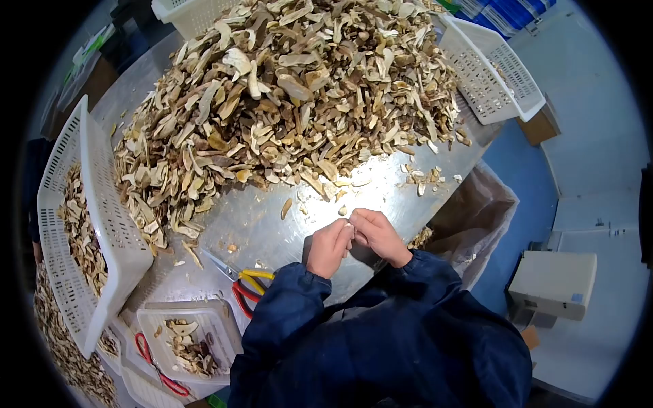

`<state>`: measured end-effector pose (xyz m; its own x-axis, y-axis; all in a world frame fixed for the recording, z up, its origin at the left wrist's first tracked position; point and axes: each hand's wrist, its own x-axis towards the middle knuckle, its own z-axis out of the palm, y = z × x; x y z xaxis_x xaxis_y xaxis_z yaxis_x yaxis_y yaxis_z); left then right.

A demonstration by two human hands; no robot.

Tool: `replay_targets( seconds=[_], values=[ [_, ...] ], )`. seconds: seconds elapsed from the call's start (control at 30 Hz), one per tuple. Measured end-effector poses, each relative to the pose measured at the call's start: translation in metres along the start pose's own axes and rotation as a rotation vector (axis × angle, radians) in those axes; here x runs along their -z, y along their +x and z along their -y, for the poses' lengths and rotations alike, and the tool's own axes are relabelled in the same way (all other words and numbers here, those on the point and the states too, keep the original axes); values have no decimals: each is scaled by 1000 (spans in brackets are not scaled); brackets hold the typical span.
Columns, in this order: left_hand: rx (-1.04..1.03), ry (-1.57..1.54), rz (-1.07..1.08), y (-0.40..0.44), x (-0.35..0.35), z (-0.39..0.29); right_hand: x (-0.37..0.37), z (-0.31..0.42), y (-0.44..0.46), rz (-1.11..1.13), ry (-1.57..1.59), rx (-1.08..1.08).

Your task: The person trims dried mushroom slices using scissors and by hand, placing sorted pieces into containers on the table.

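My left hand (pixel 330 246) and my right hand (pixel 378 235) meet over the near edge of the metal table (pixel 262 211). Both are closed, fingertips pinched together around a small pale bit that looks like a piece of dried mushroom; the fingers mostly cover it. Just beyond them lie a few loose mushroom slices (pixel 286 208). A large heap of dried sliced mushrooms (pixel 286 102) rises across the table's far side. By my left sleeve rest scissors with one yellow and one red handle (pixel 243 281), blades pointing away from me.
A white perforated basket (pixel 112 224) holding slices stands tilted at left. Below it are a white tub (pixel 228 326) with slices and red-handled scissors (pixel 151 367). Another basket (pixel 476 71) sits far right. A lined bin (pixel 486 217) stands beside the table's right edge.
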<state>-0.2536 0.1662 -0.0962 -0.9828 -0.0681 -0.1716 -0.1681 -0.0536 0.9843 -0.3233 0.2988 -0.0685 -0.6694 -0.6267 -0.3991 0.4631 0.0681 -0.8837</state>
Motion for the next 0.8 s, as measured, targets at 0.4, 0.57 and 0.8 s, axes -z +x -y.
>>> replay_targets(
  seconds=[0.4,0.57,0.8],
  values=[
    [186,-678,173,-2,4,2,69,52,58,-561,-857,322],
    [141,-785,137,3,5,13,58,38,78,-475,-1181,382],
    [153,-841,93,5,5,14,63,27,51,-254,-678,32]
  ],
)
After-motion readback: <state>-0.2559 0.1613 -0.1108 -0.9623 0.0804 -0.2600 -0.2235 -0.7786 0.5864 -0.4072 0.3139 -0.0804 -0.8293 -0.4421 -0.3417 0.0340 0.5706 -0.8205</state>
